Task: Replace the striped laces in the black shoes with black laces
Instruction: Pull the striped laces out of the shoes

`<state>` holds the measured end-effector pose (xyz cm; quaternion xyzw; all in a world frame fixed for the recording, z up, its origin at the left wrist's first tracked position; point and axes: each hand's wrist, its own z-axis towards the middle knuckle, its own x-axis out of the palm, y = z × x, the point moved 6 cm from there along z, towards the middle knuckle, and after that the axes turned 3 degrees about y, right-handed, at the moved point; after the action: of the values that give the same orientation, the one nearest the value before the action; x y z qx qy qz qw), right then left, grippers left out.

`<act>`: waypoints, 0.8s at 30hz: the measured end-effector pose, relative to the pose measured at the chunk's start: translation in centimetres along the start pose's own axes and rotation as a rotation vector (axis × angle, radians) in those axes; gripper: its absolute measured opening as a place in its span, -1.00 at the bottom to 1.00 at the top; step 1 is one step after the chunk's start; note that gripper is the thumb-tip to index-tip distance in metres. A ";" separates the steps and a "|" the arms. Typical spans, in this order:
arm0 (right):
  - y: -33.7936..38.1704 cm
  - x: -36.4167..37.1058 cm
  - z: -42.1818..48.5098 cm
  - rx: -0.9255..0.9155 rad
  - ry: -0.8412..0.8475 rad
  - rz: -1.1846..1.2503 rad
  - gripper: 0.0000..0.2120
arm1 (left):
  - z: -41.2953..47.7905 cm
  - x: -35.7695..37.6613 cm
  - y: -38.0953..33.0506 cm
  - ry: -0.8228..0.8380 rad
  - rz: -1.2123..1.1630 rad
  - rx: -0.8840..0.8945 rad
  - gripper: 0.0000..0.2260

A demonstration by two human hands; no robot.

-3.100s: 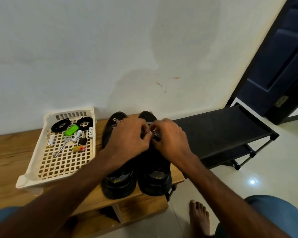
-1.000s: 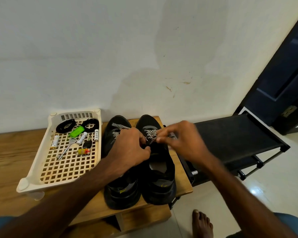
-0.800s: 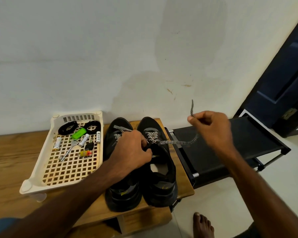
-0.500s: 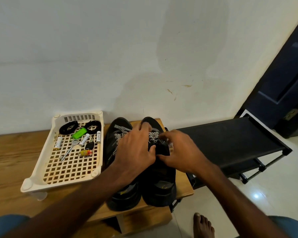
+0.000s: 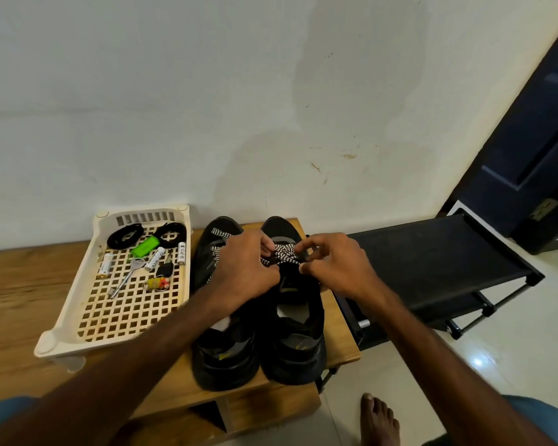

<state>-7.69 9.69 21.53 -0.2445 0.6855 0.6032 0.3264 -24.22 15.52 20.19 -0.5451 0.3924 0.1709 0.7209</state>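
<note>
Pair of black shoes, left shoe [image 5: 223,352] and right shoe [image 5: 298,346], standing side by side, toes to the wall, on a wooden bench [image 5: 13,300]. The forearms and hands cover the midfoot of both. The eyelets under the hands are hidden, so how far the lacing is undone cannot be told. The left hand [image 5: 242,272] lies curled over the right shoe's throat, its fingertips closed on the striped lace [image 5: 285,254]. The right hand [image 5: 339,268] pinches the same lace between thumb and forefinger at the shoe's far edge, its other fingers raised. A second zigzag lace [image 5: 219,235] shows at the left shoe's toe. Small yellow marks on the heels and tongue are illegible. Beside the shoes sits a cream plastic lattice tray [image 5: 87,320] holding two coiled black laces [image 5: 124,235], a green oblong item [image 5: 145,246], three white cylindrical batteries [image 5: 154,254] with print too small to read, a metal key [image 5: 128,275] and a small yellow-red trinket [image 5: 157,282]. To the right stands a black fabric-topped rack [image 5: 432,262] on a tube frame, its lower tier partly hidden. A bare foot [image 5: 379,420] rests on glossy floor tile, cut off at the frame's bottom edge.
</note>
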 end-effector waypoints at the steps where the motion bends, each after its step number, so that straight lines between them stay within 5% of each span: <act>1: -0.2 0.0 0.2 0.016 0.021 0.041 -0.68 | 0.1 -0.1 0.4 0.021 -0.040 -0.033 -0.69; 12: 2.1 1.7 -1.2 -0.104 -0.117 -0.247 -0.61 | -0.9 -0.4 -0.3 -0.002 0.045 0.073 -0.69; 17: 0.8 0.8 -0.8 0.000 -0.069 -0.039 -0.59 | -2.0 0.2 -2.9 -0.132 0.332 0.258 -0.56; 24: -1.2 0.1 -0.8 0.141 0.003 0.308 -0.64 | -1.1 1.2 -4.7 -0.118 0.523 0.437 -0.81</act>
<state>-6.96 8.77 20.67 -0.1140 0.7561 0.5959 0.2455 -20.76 12.63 22.27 -0.2478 0.5039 0.2929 0.7739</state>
